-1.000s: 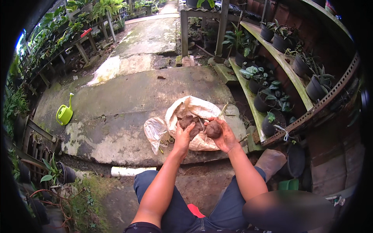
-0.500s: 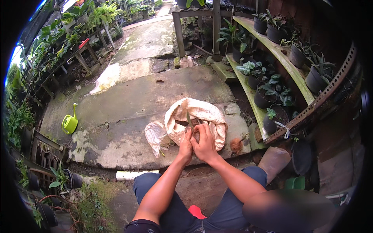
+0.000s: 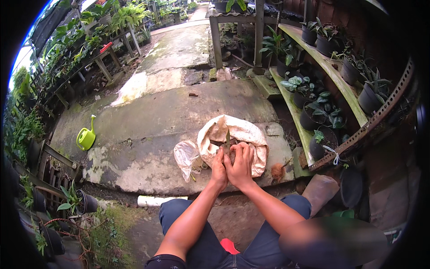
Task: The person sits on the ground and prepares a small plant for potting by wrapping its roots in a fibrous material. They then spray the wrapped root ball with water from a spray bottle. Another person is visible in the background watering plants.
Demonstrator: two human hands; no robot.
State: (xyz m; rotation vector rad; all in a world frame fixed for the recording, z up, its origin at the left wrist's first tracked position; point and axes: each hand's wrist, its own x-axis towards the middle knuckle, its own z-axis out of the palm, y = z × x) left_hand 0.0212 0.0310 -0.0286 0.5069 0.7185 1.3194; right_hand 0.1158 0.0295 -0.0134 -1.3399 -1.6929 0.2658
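Note:
Over the open mouth of a whitish woven sack (image 3: 256, 138), my left hand (image 3: 219, 168) and my right hand (image 3: 239, 164) are cupped together. Between them stands a small plant, its single pointed green leaf (image 3: 227, 136) rising upright above the fingers. A dark, soil-like clump at its base shows between the palms, mostly hidden. Both hands are closed around it, with the right fingers curled over the far side. Dark material lies inside the sack. A clear plastic bag (image 3: 185, 155) rests against the sack's left side.
A lime-green watering can (image 3: 85, 138) stands on the concrete slab to the left. Brown fibre (image 3: 277, 171) lies right of the sack. Potted plants line a wooden shelf (image 3: 329, 67) at right. A white roll (image 3: 160, 201) lies by my left knee, a pinkish bag (image 3: 320, 193) by my right.
The whole view has shifted slightly, so everything sits a little further right. The leaf stands more upright between my hands, which stay closed around its base.

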